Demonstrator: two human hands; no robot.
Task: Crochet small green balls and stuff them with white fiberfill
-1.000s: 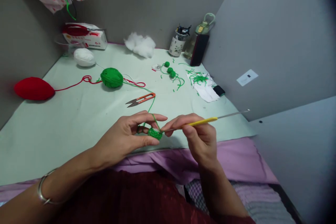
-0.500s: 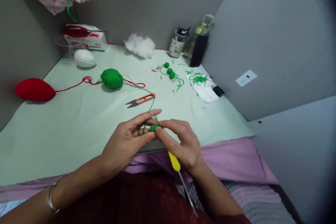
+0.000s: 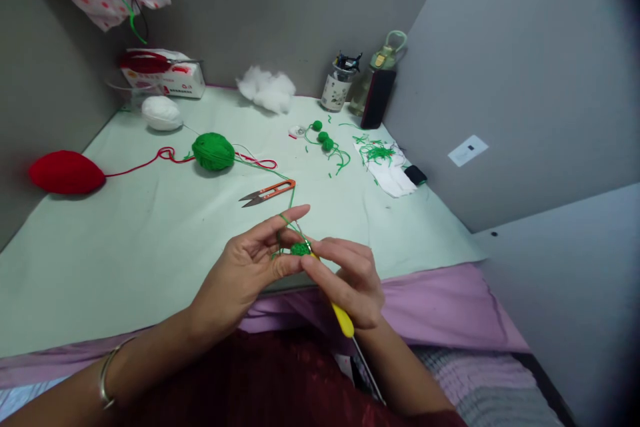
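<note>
My left hand (image 3: pixel 255 253) pinches a small green crochet piece (image 3: pixel 300 249) between thumb and fingers, its index finger stretched out with green yarn looped over it. In my right hand (image 3: pixel 350 273) is a crochet hook (image 3: pixel 343 320) with a yellow handle, its metal tip up at the green piece and the working yarn. From the hook's lower end a long metal shaft runs down past my wrist. The working yarn leads back past the orange thread snips (image 3: pixel 270 193) toward a green yarn ball (image 3: pixel 213 151).
Left are a red yarn ball (image 3: pixel 67 172) and a white yarn ball (image 3: pixel 162 113). Behind lie white stuffing (image 3: pixel 267 89), a pen holder (image 3: pixel 336 88) and a bottle (image 3: pixel 385 57). Small green balls (image 3: pixel 327 144) and yarn scraps (image 3: pixel 379 152) on white paper sit at right.
My right hand has shifted slightly right and down with the hook, whose tip now shows above the green piece. The green piece has also moved slightly right.
</note>
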